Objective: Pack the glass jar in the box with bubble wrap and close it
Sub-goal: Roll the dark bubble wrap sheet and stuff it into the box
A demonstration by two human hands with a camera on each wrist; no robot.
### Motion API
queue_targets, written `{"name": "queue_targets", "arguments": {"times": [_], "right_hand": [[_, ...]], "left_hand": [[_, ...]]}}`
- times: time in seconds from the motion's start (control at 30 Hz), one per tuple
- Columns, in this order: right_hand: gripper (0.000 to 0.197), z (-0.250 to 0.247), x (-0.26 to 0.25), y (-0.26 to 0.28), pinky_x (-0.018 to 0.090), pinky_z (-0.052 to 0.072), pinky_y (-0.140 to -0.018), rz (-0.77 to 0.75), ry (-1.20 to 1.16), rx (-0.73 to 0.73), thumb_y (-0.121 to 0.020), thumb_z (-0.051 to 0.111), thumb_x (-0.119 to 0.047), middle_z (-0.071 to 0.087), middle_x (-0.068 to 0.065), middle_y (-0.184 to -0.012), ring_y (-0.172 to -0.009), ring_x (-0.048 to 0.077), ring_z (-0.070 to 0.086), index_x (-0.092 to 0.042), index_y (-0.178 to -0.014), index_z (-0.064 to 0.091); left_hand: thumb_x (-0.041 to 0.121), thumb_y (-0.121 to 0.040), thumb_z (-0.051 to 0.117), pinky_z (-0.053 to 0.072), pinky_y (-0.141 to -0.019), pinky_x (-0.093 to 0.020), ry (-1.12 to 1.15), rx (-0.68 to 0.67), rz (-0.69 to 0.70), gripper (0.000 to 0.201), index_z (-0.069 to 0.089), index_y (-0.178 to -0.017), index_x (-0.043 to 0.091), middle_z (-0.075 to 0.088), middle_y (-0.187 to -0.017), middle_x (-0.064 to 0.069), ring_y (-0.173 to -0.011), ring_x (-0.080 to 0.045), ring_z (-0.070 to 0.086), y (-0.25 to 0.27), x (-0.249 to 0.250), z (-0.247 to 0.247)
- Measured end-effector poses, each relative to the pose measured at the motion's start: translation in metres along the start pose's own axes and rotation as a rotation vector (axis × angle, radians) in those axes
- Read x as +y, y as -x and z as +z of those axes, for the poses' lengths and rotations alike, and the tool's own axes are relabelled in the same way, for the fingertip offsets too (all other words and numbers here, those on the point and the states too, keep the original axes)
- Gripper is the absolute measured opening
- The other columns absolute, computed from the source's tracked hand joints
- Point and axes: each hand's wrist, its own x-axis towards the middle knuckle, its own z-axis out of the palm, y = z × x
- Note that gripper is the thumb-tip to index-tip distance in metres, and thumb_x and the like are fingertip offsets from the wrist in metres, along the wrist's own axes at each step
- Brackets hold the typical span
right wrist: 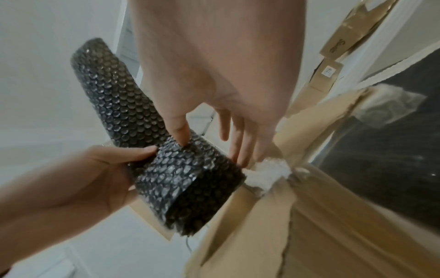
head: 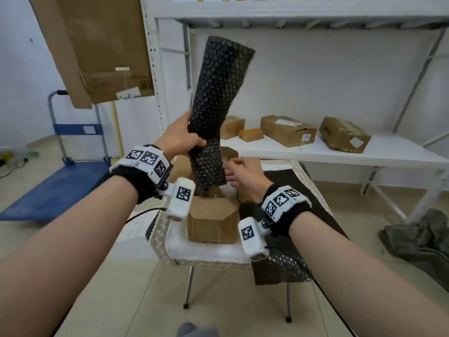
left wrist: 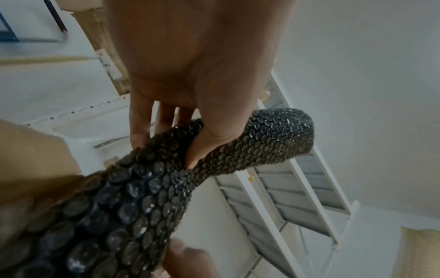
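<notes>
Head view. The left hand (head: 181, 137) grips a long roll of dark bubble wrap (head: 216, 113) at its waist, fingers and thumb curled round it. The roll's long axis stands near upright, leaning a little right at the top, and its lower end hangs just above the open mouth of the cardboard box (head: 212, 221). The right hand (head: 243, 176) lies just right of that lower end, fingers loosely extended and touching or almost touching the wrap, holding nothing. The box sits on a white cushion on a small woven stool (head: 158, 237), not a tabletop. A pale glint inside the opening may be the glass jar (head: 213, 193), though the wrap hides most of it. Open air lies above and to both sides; shelving (head: 340, 152) with parcels stands well behind.

Left wrist view. The left hand (left wrist: 190, 79) pinches the bubble wrap (left wrist: 166, 184) between thumb and fingers; the free end curls away beyond the thumb.

Right wrist view. The right hand (right wrist: 214, 75) spreads wide, its thumb tip on the roll's overlapping edge (right wrist: 181, 169) and the other fingers (right wrist: 238, 139) reaching toward the box flaps (right wrist: 309, 135), where white padding (right wrist: 266, 175) shows. The coming move probably turns on lowering the roll straight down its own axis, the right hand being nearer the opening to guide it past the flap edges.
</notes>
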Motion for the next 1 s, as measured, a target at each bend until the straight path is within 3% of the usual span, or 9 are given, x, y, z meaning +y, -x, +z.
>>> {"name": "queue_targets", "arguments": {"times": [0.07,0.17,0.37,0.53,0.63,0.7,0.8,0.93,1.0], "right_hand": [[0.043,0.003,0.006,-0.005,0.021,0.053,-0.074,0.021,0.076,-0.045,-0.096,0.058,-0.021,0.065,0.019,-0.113,-0.090,0.020,0.063,-0.003,-0.133,0.048],[0.038,0.006,0.012,-0.012,0.031,0.051,-0.084,0.033,0.293,-0.166,-0.091,0.065,-0.021,0.063,0.013,-0.109,-0.092,0.021,0.064,-0.010,-0.125,0.052],[0.071,0.012,0.012,-0.014,0.022,0.043,-0.065,-0.067,0.718,-0.279,-0.080,0.077,-0.033,0.056,0.002,-0.104,-0.094,0.018,0.056,-0.011,-0.138,0.042],[0.096,0.012,0.013,-0.009,0.034,0.047,-0.102,-0.015,1.054,-0.386,-0.071,0.085,-0.034,0.052,0.012,-0.140,-0.125,0.028,0.053,-0.007,-0.147,0.033],[0.092,0.017,0.020,-0.004,0.040,0.051,-0.098,-0.063,1.102,-0.330,-0.073,0.083,-0.016,0.054,0.015,-0.137,-0.122,0.031,0.055,-0.009,-0.148,0.032],[0.102,0.019,0.021,-0.001,0.043,0.050,-0.098,-0.135,1.098,-0.305,-0.074,0.080,-0.011,0.051,0.018,-0.138,-0.122,0.034,0.053,-0.015,-0.154,0.017],[0.116,0.013,0.012,0.004,0.044,0.047,-0.101,-0.221,1.093,-0.315,-0.076,0.078,-0.010,0.046,0.020,-0.142,-0.127,0.035,0.048,-0.021,-0.157,-0.004],[0.110,-0.004,-0.001,0.017,0.037,0.042,-0.099,-0.193,1.136,-0.370,-0.079,0.078,-0.008,0.047,0.021,-0.140,-0.129,0.034,0.045,-0.017,-0.157,0.002],[0.106,-0.008,0.001,0.023,0.037,0.044,-0.097,-0.167,1.146,-0.393,-0.078,0.079,-0.010,0.050,0.019,-0.137,-0.126,0.032,0.048,-0.016,-0.157,0.009]], "left_hand": [[0.004,-0.080,0.067,0.057,-0.083,-0.049,-0.070,0.003,-0.016,0.071,0.039,-0.142,0.023,0.055,-0.135,-0.008,-0.117,-0.032,0.056,-0.007,-0.010,0.001],[0.004,-0.079,0.067,0.058,-0.081,-0.046,-0.139,-0.014,-0.063,0.069,0.041,-0.141,0.019,0.056,-0.131,-0.011,-0.114,-0.035,0.057,-0.014,-0.024,0.006],[0.006,-0.079,0.066,0.050,-0.087,-0.036,-0.304,-0.042,-0.057,0.067,0.042,-0.140,0.017,0.058,-0.130,-0.017,-0.115,-0.035,0.056,-0.022,-0.048,0.018],[0.007,-0.081,0.064,0.047,-0.090,-0.037,-0.296,-0.021,-0.067,0.064,0.041,-0.140,0.014,0.058,-0.129,-0.017,-0.115,-0.036,0.055,-0.027,-0.052,0.015],[0.006,-0.083,0.061,0.047,-0.091,-0.038,-0.298,-0.008,-0.059,0.062,0.039,-0.140,0.012,0.057,-0.128,-0.019,-0.114,-0.037,0.055,-0.027,-0.049,0.013],[0.006,-0.083,0.060,0.052,-0.090,-0.042,-0.299,-0.005,-0.054,0.061,0.040,-0.140,0.012,0.057,-0.127,-0.019,-0.111,-0.037,0.056,-0.026,-0.046,0.013],[0.005,-0.081,0.062,0.058,-0.075,-0.043,-0.285,-0.046,-0.042,0.064,0.038,-0.139,0.015,0.057,-0.119,-0.017,-0.099,-0.035,0.060,-0.024,-0.040,0.010],[0.001,-0.080,0.066,0.058,-0.052,-0.035,-0.271,-0.120,-0.048,0.072,0.027,-0.138,0.020,0.057,-0.104,-0.017,-0.075,-0.029,0.062,-0.019,-0.037,0.010],[0.000,-0.081,0.066,0.056,-0.047,-0.031,-0.247,-0.171,-0.057,0.088,0.015,-0.147,0.027,0.051,-0.108,-0.012,-0.080,-0.031,0.061,-0.014,-0.040,0.013]]}}
